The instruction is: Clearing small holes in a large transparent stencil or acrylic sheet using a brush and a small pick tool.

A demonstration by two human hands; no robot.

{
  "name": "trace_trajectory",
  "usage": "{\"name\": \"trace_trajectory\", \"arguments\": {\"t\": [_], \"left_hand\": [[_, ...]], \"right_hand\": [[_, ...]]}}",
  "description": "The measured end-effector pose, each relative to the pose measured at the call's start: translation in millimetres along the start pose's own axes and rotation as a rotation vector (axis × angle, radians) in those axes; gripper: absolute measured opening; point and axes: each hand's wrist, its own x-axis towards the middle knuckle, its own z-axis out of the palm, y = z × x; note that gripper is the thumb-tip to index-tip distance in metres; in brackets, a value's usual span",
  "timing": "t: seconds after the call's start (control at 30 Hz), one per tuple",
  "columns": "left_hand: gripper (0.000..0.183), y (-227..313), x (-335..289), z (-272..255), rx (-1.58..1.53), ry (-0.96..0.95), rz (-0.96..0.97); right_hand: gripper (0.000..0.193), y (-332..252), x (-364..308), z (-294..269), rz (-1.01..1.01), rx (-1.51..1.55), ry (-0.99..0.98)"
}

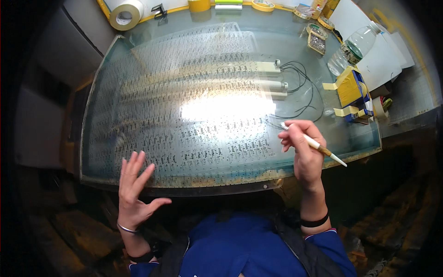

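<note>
My left hand (133, 191) is open, fingers spread and thumb out, over the front left edge of a glass-topped light table (323, 159). Nothing is in it. Near the front right edge, my right hand (307, 154) is closed around a slim white pen-like tool (325, 151) with a brownish-gold band. Its tapered white end points to the lower right; a small white ridged tip shows by the fingertips. Beside both hands lies a large clear film sheet (203, 150) printed with rows of small black dots and marks. Bright glare hides part of its middle.
Lamp tubes (270, 67) with black cables (307, 83) show through the glass. At the right are tape dispensers (350, 90), a clear plastic bottle (355, 48) and a small tray of metal bits (317, 43). Tape rolls (127, 15) line the far edge.
</note>
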Motion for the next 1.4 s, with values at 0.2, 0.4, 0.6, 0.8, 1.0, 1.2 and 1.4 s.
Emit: {"name": "trace_trajectory", "arguments": {"t": [0.2,0.4,0.6,0.8,1.0,1.2,1.4], "left_hand": [[0.036,5,7,7,-0.171,0.159,0.001],[0.030,1,14,11,-0.246,0.215,-0.082],[0.030,-8,24,13,-0.236,0.225,-0.048],[0.022,-24,38,11,-0.185,0.492,-0.037],[0.025,3,30,-6,-0.068,0.430,0.309],[0.026,7,-17,19,-0.145,0.191,0.220],[0.019,7,-39,12,-0.601,0.367,0.041]], "right_hand": [[0.022,4,2,-3,-0.072,0.205,0.135],[0.025,14,3,-3,-0.232,-0.034,0.081],[0.017,7,-2,-2,-0.185,-0.025,0.072],[0.012,2,-5,8,-0.115,0.000,0.019],[0.022,-9,-6,-3,-0.053,0.104,0.001],[0.009,1,1,8,0.038,-0.046,-0.107],[0.013,10,-3,2,-0.042,-0.099,-0.096]]}}
